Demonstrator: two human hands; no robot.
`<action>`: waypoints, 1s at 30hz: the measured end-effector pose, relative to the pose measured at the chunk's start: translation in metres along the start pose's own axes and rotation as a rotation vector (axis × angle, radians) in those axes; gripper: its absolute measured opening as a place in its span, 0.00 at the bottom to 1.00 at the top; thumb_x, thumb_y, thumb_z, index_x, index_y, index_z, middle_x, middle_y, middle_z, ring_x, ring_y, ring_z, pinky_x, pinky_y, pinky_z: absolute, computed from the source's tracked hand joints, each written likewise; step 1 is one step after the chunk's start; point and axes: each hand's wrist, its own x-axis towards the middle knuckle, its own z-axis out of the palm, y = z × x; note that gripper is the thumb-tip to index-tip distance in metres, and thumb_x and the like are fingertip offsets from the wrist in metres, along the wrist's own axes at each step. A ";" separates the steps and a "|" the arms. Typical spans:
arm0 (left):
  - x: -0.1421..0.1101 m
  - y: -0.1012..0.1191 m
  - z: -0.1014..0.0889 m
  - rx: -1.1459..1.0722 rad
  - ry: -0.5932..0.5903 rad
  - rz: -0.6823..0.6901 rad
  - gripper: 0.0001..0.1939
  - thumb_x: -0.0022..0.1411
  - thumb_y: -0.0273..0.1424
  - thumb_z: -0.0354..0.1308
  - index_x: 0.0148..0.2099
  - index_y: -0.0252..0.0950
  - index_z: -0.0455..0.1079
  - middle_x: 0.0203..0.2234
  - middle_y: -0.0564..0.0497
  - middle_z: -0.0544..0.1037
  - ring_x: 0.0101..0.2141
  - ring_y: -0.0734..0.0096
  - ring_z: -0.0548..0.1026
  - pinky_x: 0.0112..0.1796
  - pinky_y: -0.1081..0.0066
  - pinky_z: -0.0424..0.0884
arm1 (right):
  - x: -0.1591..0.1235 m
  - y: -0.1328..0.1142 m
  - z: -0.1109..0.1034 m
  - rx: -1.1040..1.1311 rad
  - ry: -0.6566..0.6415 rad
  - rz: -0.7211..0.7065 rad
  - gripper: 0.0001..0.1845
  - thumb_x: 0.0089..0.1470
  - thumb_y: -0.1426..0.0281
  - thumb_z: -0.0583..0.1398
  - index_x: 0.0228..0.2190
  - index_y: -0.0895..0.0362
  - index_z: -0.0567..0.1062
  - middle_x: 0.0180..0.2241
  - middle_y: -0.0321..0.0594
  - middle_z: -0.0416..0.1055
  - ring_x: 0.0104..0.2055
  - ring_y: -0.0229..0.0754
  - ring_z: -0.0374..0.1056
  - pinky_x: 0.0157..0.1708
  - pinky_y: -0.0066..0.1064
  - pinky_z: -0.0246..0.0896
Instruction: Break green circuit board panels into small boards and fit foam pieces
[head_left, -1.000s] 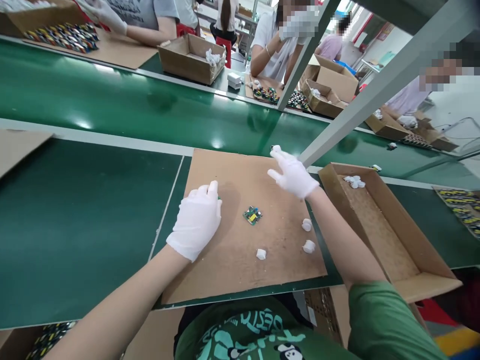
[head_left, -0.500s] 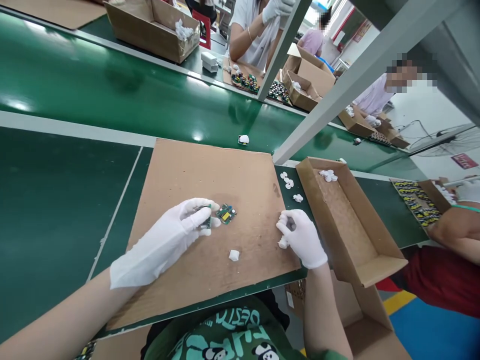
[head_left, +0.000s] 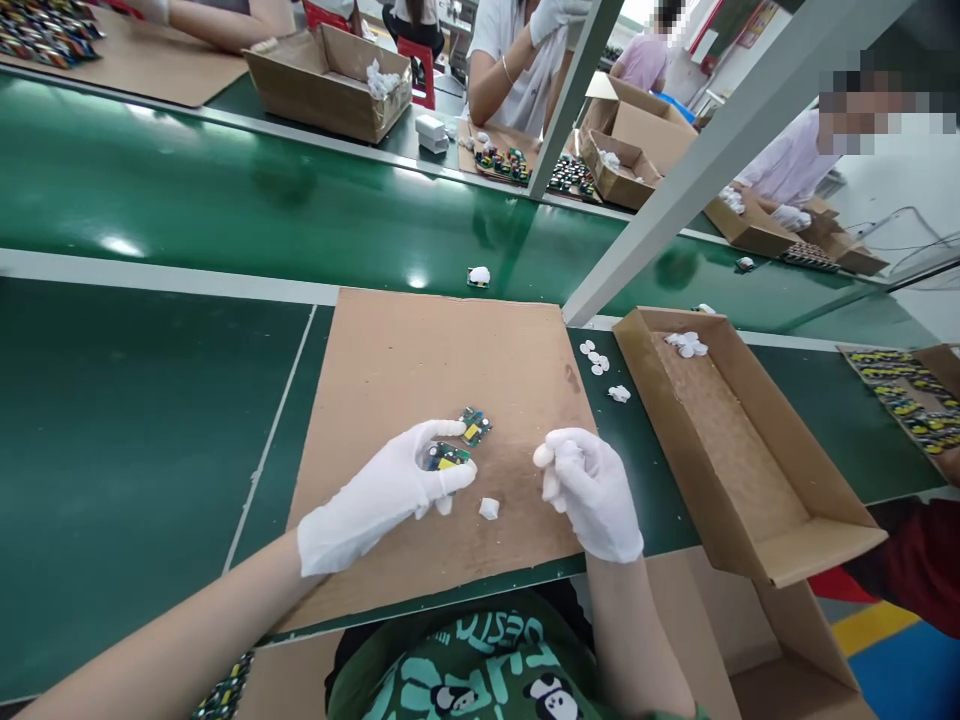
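Holding a circuit board [head_left: 448,457] in its grip over the cardboard [head_left: 450,350], on the near side of a second board [head_left: 475,427], the left hand [head_left: 397,470] seems to be presenting it, while the right hand [head_left: 592,492], pinched narrow, contents unclear, probably needs careful aim next.

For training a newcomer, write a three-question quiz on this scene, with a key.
1. The white-gloved left hand holds: (a) pliers; (b) a green circuit board with a yellow part; (c) scissors.
2. True or false: a second green circuit board lies on the flat brown cardboard sheet.
3. Which hand is nearer the open brown cardboard box right of the sheet?
Key: 1 b; 2 true; 3 the white-gloved right hand.
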 end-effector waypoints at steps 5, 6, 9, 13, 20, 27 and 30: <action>0.007 -0.009 -0.002 -0.366 -0.233 0.066 0.20 0.64 0.44 0.54 0.52 0.36 0.67 0.41 0.44 0.74 0.31 0.68 0.76 0.28 0.72 0.68 | -0.006 -0.002 0.003 -0.082 -0.005 -0.055 0.14 0.57 0.61 0.61 0.25 0.58 0.74 0.10 0.30 0.61 0.11 0.29 0.51 0.12 0.24 0.40; 0.008 -0.010 -0.002 -0.437 -0.281 0.063 0.19 0.64 0.43 0.55 0.51 0.35 0.67 0.40 0.44 0.74 0.33 0.66 0.78 0.30 0.71 0.69 | -0.008 -0.001 0.004 -0.087 -0.010 -0.071 0.15 0.58 0.62 0.60 0.24 0.58 0.74 0.09 0.30 0.59 0.10 0.29 0.50 0.13 0.24 0.39; 0.009 -0.013 -0.002 -0.570 -0.375 0.065 0.19 0.65 0.40 0.56 0.52 0.34 0.67 0.43 0.42 0.73 0.38 0.58 0.79 0.39 0.65 0.72 | -0.011 0.001 0.007 -0.076 -0.013 -0.106 0.17 0.59 0.62 0.59 0.22 0.58 0.74 0.08 0.29 0.56 0.09 0.28 0.47 0.14 0.26 0.37; 0.002 -0.012 0.000 -0.500 -0.387 0.095 0.23 0.61 0.34 0.61 0.58 0.36 0.64 0.48 0.41 0.72 0.42 0.56 0.78 0.48 0.56 0.68 | -0.014 0.002 0.014 -0.110 0.013 -0.125 0.16 0.58 0.62 0.59 0.23 0.58 0.75 0.09 0.28 0.56 0.11 0.28 0.46 0.15 0.26 0.39; -0.003 -0.007 0.003 -0.334 -0.346 0.210 0.28 0.61 0.30 0.61 0.62 0.39 0.60 0.41 0.45 0.76 0.38 0.66 0.75 0.42 0.63 0.69 | -0.011 0.000 0.023 -0.107 -0.229 -0.252 0.13 0.56 0.64 0.62 0.45 0.48 0.76 0.40 0.40 0.70 0.29 0.36 0.65 0.30 0.34 0.66; -0.004 -0.007 0.003 -0.319 -0.262 0.205 0.27 0.61 0.43 0.61 0.57 0.35 0.64 0.28 0.50 0.75 0.24 0.73 0.72 0.28 0.70 0.68 | -0.020 -0.003 0.043 -0.129 -0.106 -0.222 0.16 0.54 0.75 0.63 0.44 0.47 0.74 0.41 0.38 0.75 0.35 0.37 0.72 0.36 0.33 0.73; -0.006 -0.006 0.002 -0.252 -0.264 0.209 0.27 0.62 0.45 0.57 0.57 0.33 0.64 0.26 0.51 0.74 0.22 0.75 0.69 0.26 0.71 0.67 | -0.022 -0.007 0.044 -0.165 -0.131 -0.292 0.14 0.54 0.77 0.63 0.40 0.48 0.75 0.45 0.39 0.74 0.42 0.39 0.72 0.43 0.34 0.72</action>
